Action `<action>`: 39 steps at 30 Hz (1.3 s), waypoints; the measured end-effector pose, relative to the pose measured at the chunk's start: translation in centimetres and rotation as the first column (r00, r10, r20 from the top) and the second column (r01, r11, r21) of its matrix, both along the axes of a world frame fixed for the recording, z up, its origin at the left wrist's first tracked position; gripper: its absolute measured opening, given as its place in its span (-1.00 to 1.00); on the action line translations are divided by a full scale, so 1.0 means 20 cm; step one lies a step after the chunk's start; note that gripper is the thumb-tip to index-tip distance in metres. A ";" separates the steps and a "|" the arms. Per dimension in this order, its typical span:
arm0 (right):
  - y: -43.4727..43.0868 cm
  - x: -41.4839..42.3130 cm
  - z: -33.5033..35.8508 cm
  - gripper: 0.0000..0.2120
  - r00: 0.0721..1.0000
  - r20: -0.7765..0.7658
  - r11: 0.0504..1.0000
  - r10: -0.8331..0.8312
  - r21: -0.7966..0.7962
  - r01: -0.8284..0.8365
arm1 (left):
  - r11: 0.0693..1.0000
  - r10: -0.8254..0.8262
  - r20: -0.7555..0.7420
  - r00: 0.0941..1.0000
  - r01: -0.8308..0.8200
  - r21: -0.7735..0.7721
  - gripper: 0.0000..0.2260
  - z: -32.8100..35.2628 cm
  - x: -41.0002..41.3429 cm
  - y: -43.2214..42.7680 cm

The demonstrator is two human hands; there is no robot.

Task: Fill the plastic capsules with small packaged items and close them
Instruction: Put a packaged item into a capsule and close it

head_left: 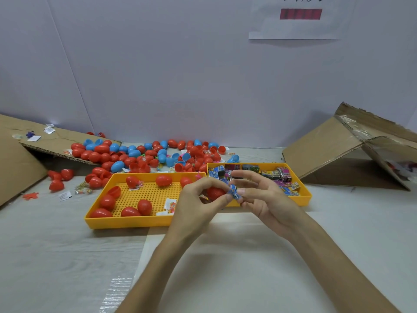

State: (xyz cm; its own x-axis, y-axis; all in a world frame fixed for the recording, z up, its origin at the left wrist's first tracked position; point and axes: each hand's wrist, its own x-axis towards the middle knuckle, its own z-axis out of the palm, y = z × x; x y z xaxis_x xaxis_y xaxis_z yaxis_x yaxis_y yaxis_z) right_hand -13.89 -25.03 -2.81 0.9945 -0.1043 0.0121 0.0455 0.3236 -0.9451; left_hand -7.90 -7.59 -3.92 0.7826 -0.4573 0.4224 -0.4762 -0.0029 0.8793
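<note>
Hands are held together over the near rims of two yellow trays. A red capsule (214, 192) is gripped by the curled fingers of the left hand (195, 199), and a small blue packet (233, 191) is pinched against it by the thumb and forefinger of the right hand (266, 199). Closed red capsules (144, 206) are scattered in the left tray (126, 222). Packaged items (270, 173) are heaped in the right tray (302, 201). Loose red and blue capsules (135, 154) are piled behind the trays, between cardboard sheets (322, 152).
</note>
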 end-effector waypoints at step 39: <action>0.03 0.00 -0.01 -0.75 0.962 0.132 0.968 -0.241 -0.037 0.248 | 0.990 -0.085 -0.034 0.996 0.088 0.108 -0.89 -0.01 0.00 0.00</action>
